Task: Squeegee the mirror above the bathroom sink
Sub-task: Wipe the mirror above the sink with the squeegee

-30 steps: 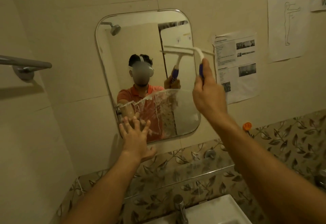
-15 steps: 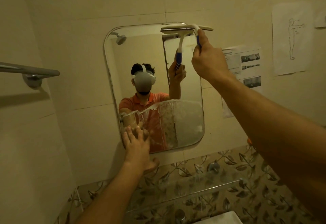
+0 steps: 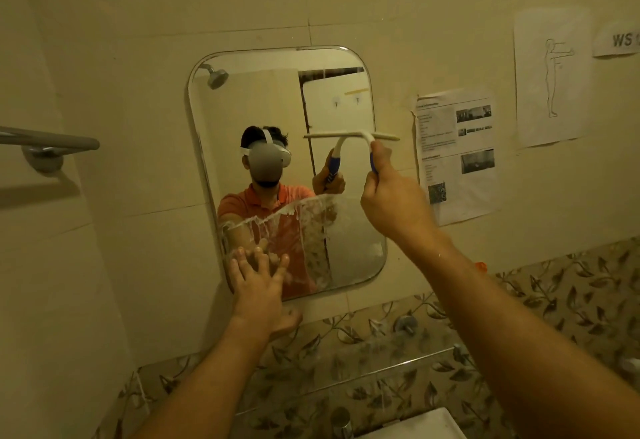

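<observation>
Our right hand (image 3: pixel 391 203) curls round the blue-and-white handle of the squeegee (image 3: pixel 381 136), fingers wrapped tight. The white blade lies level just above the grip, against the right side of the mirror (image 3: pixel 277 99), and its outer end sticks past the mirror's edge over the wall tile. Below and to the left of the grip, a band of soapy foam (image 3: pixel 304 224) covers the lower glass. The glass above the foam's ragged edge, level with the grip and higher, reflects clearly.

Far down-left of the grip, our left hand (image 3: pixel 258 289) presses flat on the mirror's lower left corner, fingers spread and holding nothing.

Well beneath the grip, only a white corner of the sink (image 3: pixel 415 426) shows at the bottom edge. Its basin is cut off, so we cannot tell what it holds. The tap (image 3: pixel 341 419) beside it is cropped too, and a glass shelf (image 3: pixel 346 381) crosses the leaf-pattern tiles above it.

Right of the grip hangs a printed sheet (image 3: pixel 457 154) with text too small to read. Our forearm hides most of an orange object (image 3: pixel 480 266).
</observation>
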{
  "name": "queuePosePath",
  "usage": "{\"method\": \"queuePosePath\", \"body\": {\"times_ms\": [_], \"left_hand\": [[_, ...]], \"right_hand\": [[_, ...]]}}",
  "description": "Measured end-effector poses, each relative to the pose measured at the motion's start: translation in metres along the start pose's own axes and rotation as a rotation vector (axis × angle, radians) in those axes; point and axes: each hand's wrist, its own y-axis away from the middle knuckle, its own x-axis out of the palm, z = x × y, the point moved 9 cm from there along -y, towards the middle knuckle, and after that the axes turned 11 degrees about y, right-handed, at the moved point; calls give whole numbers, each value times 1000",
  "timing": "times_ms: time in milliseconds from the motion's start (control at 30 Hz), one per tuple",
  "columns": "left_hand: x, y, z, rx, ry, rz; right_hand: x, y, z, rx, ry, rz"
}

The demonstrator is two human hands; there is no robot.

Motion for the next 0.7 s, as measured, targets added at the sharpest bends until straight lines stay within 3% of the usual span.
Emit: {"method": "queuePosePath", "body": {"times_ms": [267,700], "left_hand": [[-2,0,-3,-30,-23,18],[5,0,0,-38,11,7]], "right_hand": [[50,58,-28,38,-9,104],[98,117,-49,37,-81,100]]}}
